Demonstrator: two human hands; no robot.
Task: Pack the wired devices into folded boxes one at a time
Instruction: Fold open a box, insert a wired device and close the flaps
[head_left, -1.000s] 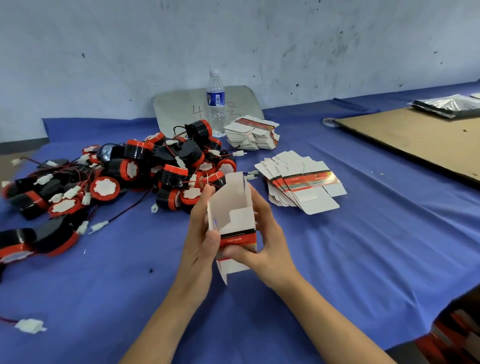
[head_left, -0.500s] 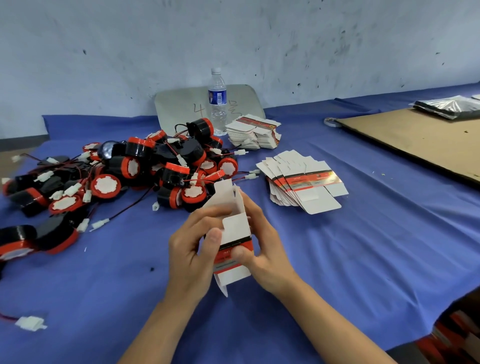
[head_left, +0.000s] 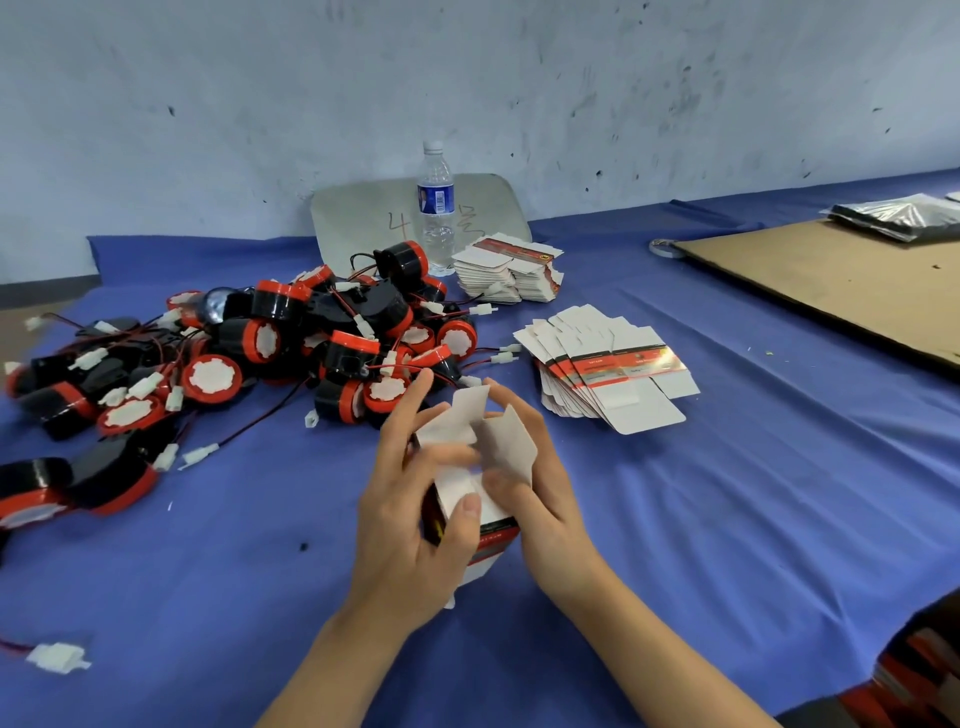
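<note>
- The box (head_left: 498, 447) is held just above the desk (head_left: 727, 519), in front of the pile of wired devices (head_left: 332, 358). Its white flaps stand open and untucked.
- The left hand (head_left: 410, 525) wraps the box's left side with its fingers (head_left: 410, 410) curled round it and the thumb pressed on the front panel. The right hand (head_left: 545, 499) cups the right side and pinches a flap.
- Squeezing too hard from both sides would likely crease the thin card or knock the box out of square.
- A flap folded in the wrong order may spring back, and that end could give way under a device's weight.
- The devices' red-and-black leads look tangled, so lifting one probably drags its neighbours along or off the heap.
- A trailing white connector could catch under the closing flap.
</note>
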